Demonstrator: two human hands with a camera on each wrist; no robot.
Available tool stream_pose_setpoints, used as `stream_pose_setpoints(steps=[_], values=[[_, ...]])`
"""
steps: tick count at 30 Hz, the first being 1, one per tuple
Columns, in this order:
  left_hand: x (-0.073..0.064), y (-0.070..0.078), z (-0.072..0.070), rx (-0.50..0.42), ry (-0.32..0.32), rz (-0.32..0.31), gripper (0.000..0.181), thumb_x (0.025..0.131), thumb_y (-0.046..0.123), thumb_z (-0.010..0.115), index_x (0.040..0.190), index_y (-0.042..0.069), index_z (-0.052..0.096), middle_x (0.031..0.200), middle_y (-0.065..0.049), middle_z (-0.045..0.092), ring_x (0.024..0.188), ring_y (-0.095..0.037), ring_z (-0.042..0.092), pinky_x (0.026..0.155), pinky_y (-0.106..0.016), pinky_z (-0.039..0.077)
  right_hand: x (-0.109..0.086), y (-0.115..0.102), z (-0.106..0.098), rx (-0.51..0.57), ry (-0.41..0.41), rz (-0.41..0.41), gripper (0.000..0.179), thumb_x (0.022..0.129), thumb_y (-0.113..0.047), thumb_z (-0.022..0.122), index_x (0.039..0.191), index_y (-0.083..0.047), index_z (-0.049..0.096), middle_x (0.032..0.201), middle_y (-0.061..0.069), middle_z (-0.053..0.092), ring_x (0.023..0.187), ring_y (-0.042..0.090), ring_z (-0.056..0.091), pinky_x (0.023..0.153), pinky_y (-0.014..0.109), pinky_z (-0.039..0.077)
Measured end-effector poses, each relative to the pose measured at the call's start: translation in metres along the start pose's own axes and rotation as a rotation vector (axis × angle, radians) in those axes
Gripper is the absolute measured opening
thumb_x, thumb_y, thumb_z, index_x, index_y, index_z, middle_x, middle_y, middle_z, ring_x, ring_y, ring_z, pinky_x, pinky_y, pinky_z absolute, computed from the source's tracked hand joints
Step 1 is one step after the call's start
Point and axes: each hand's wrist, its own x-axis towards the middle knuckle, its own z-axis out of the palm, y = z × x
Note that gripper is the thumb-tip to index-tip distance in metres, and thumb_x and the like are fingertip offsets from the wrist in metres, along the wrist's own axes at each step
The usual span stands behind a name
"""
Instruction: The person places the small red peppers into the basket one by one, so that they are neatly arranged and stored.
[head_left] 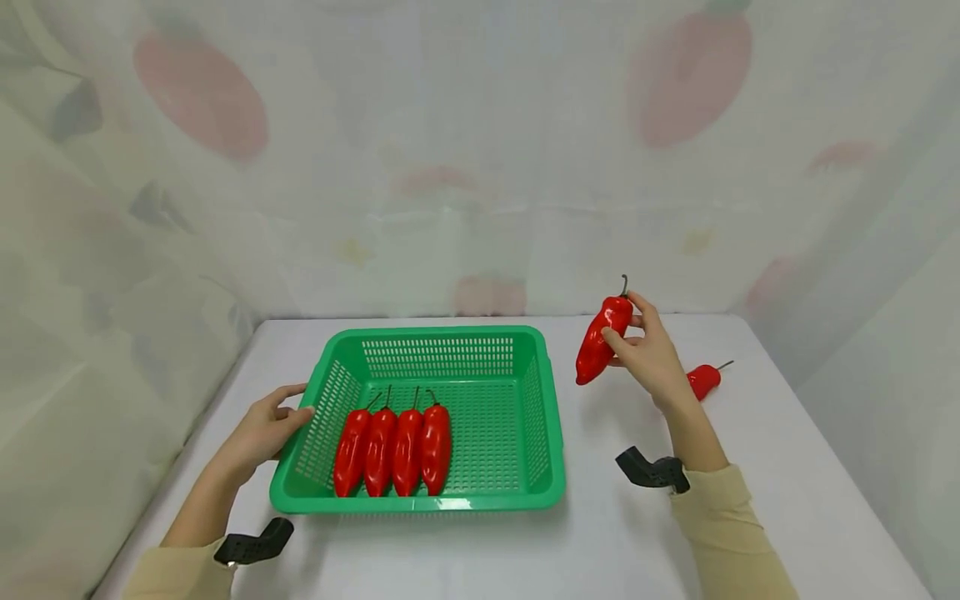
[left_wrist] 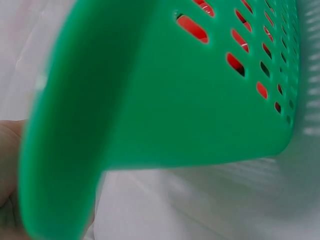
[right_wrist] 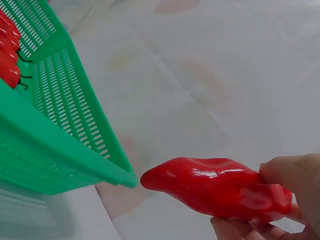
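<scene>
My right hand holds a red pepper between thumb and fingers, to the right of a green plastic basket. The pepper hangs tilted, its curved dark stem upward and its tip down to the left. In the right wrist view the held pepper points its tip at the basket's rim. At the basket's left side my left hand grips the rim, thumb on the edge. Inside, several red peppers lie side by side in the left half, stems toward the back.
Another red pepper lies on the white table at the right, partly hidden behind my right wrist. Pale fabric printed with faded fruit hangs behind the table and along its sides. A black wrist camera sits on each arm.
</scene>
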Motion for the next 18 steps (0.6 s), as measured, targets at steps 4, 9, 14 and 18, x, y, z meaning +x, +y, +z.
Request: stream_pose_setpoints(steps=[4, 9, 14, 18], values=[[-0.001, 0.001, 0.000, -0.001, 0.001, 0.001, 0.063, 0.095, 0.032, 0.048, 0.144, 0.004, 0.020, 0.101, -0.024, 0.057, 0.073, -0.022, 0.065, 0.064, -0.039, 0.056, 0.001, -0.008, 0.007, 0.026, -0.050, -0.033, 0.076, 0.090, -0.023, 0.059, 0.148, -0.020, 0.011, 0.135, 0.022, 0.034, 0.102, 0.036, 0.055, 0.075, 0.043, 0.054], [0.000, 0.001, 0.000, -0.003, 0.003, 0.001, 0.063, 0.095, 0.032, 0.049, 0.144, 0.004, 0.020, 0.100, -0.023, 0.058, 0.073, -0.022, 0.065, 0.063, -0.038, 0.056, 0.003, -0.014, 0.017, 0.043, -0.105, -0.053, 0.077, 0.089, -0.022, 0.061, 0.148, -0.022, 0.011, 0.134, 0.021, 0.033, 0.100, 0.035, 0.057, 0.073, 0.040, 0.055], [0.001, 0.001, 0.000, -0.004, 0.003, 0.005, 0.063, 0.096, 0.031, 0.048, 0.144, 0.003, 0.019, 0.100, -0.023, 0.058, 0.073, -0.022, 0.064, 0.063, -0.039, 0.056, 0.004, -0.018, 0.027, 0.044, -0.145, -0.060, 0.078, 0.088, -0.022, 0.062, 0.148, -0.023, 0.011, 0.133, 0.019, 0.033, 0.095, 0.033, 0.060, 0.072, 0.039, 0.055], [0.000, 0.000, 0.001, 0.000, 0.002, 0.002, 0.064, 0.096, 0.031, 0.048, 0.145, 0.003, 0.018, 0.101, -0.023, 0.058, 0.073, -0.022, 0.064, 0.063, -0.039, 0.056, 0.005, -0.020, 0.034, 0.036, -0.175, -0.059, 0.079, 0.088, -0.022, 0.062, 0.148, -0.024, 0.010, 0.135, 0.020, 0.033, 0.096, 0.033, 0.060, 0.073, 0.041, 0.055]])
